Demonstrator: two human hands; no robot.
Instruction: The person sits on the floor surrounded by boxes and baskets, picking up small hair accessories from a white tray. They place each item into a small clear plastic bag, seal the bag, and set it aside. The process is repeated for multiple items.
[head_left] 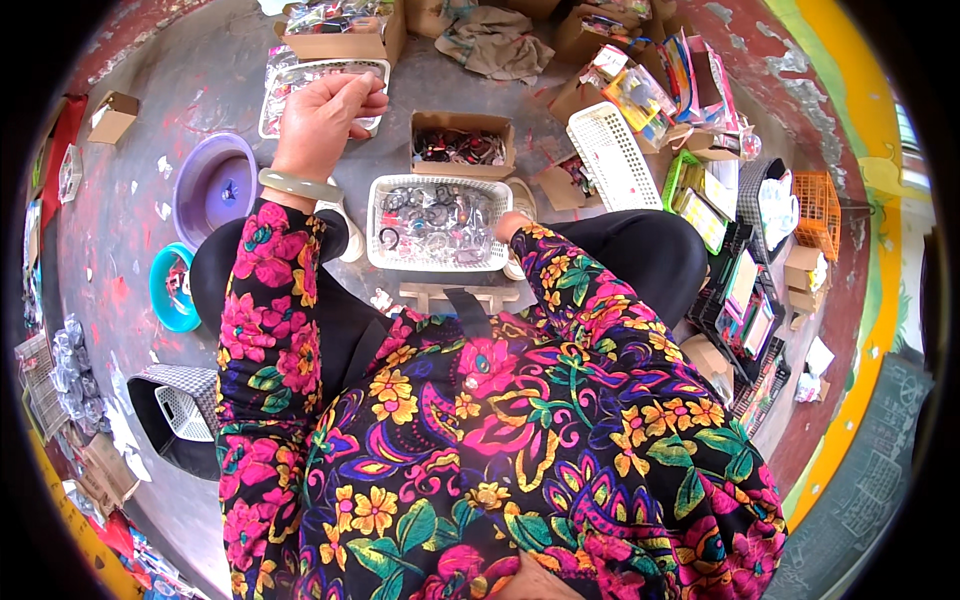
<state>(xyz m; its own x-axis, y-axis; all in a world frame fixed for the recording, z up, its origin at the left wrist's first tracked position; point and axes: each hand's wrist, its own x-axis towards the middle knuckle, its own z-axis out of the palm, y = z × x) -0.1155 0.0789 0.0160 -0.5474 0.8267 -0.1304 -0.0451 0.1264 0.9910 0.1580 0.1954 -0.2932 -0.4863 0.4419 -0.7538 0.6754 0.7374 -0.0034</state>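
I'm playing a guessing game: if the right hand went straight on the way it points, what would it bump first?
Probably the white basket of clear packets: the right hand is at its right edge, pointing towards it. From above, I can't tell whether they touch.

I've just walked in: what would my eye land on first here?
The black top with bright pink, yellow and green flowers fills the lower middle. Above it, the right hand is by the right edge of a white rectangular plastic basket; the left hand is at upper left, above a round purple basin.
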